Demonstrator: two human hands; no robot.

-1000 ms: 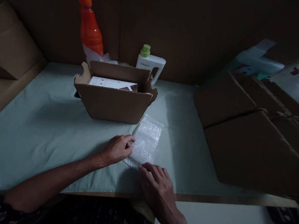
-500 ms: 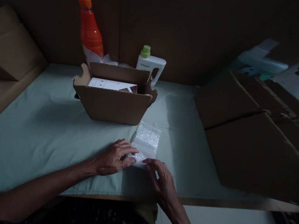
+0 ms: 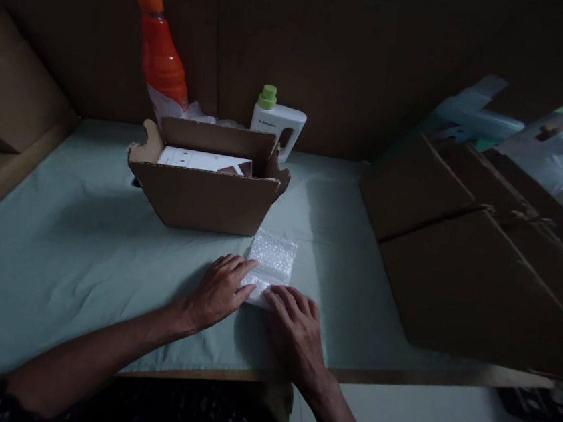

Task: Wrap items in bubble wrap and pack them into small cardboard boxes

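Note:
A small flat piece of bubble wrap (image 3: 273, 254) lies on the green cloth in front of a cardboard box, with a crease or fold line across its middle. My left hand (image 3: 220, 292) rests at its left edge, thumb and forefinger spread apart over the plastic. Palm down, my right hand (image 3: 296, 330) lays its fingertips on the near right corner of the wrap. Neither hand is lifting it. Whether anything is inside the wrap I cannot tell.
The open cardboard box (image 3: 207, 200) holds a white printed carton (image 3: 199, 160). Behind it stand an orange-red bottle (image 3: 164, 58) and a white jug with a green cap (image 3: 275, 120). Larger cardboard boxes (image 3: 475, 285) with a spray bottle behind them are at right. The table edge (image 3: 375, 376) is near me.
My right hand has turned palm down and laid its fingers flatter on the bubble wrap. My left fingers have shifted slightly. The whole view has moved a little.

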